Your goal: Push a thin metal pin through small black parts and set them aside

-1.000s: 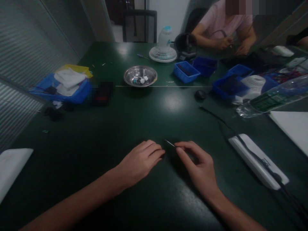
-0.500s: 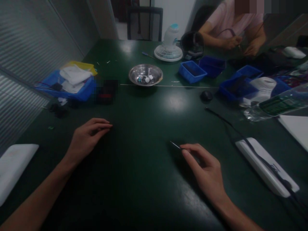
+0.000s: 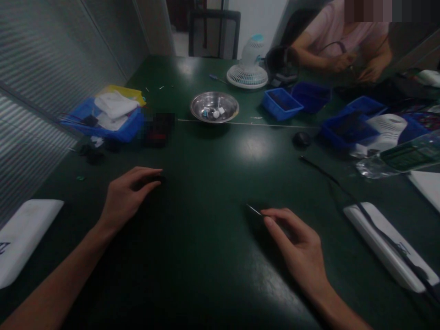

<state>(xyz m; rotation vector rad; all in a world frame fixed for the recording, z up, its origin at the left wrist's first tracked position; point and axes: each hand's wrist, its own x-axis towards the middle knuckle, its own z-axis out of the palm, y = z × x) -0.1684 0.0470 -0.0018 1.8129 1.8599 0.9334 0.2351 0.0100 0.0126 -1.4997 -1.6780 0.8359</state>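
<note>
The left hand point(image 3: 124, 196) is sitting well away from the right hand point(image 3: 300, 245), not beside it like a second ago. Its thumb and finger are standing a bit apart (I cannot tell if they are holding anything). The right hand is pinching a thin, shiny tool point(image 3: 254, 210) that is poking out left.

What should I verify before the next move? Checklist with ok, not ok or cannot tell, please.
1. Right hand holding the thin metal-tipped tool: ok.
2. Its tip clear of the left hand: ok, well apart.
3. Left hand gripping something: cannot tell, too dark at the fingertips.
4. Metal bowl upright with small parts inside: ok.
5. Black cable off the white box: not ok, lies across it.
</note>
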